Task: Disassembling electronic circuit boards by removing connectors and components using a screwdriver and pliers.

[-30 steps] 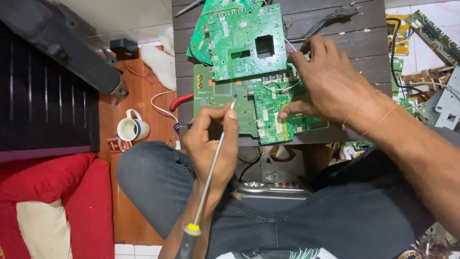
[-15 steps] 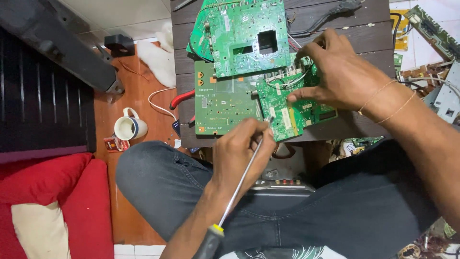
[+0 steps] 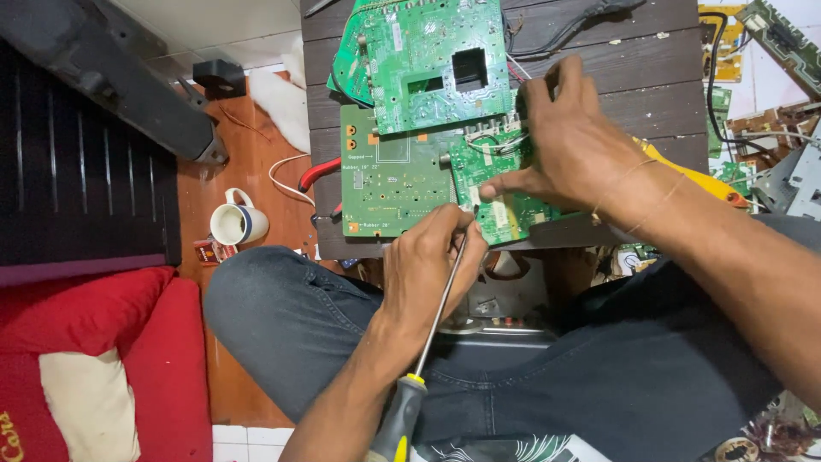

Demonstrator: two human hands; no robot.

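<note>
- A dark table [image 3: 667, 77] stood over a wooden floor.
- The small board [image 3: 505, 214] lay at the table's near edge.
- The right hand [image 3: 573, 145] pinched it.
- The left hand [image 3: 423, 274] gripped a screwdriver [image 3: 432, 329].
- The board looked light, stiff and fragile, best held by its edges.

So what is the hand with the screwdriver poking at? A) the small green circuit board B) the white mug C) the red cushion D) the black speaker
A: the left hand holds the screwdriver with its tip on the small green circuit board, which the right hand steadies on the dark wooden table.
</note>
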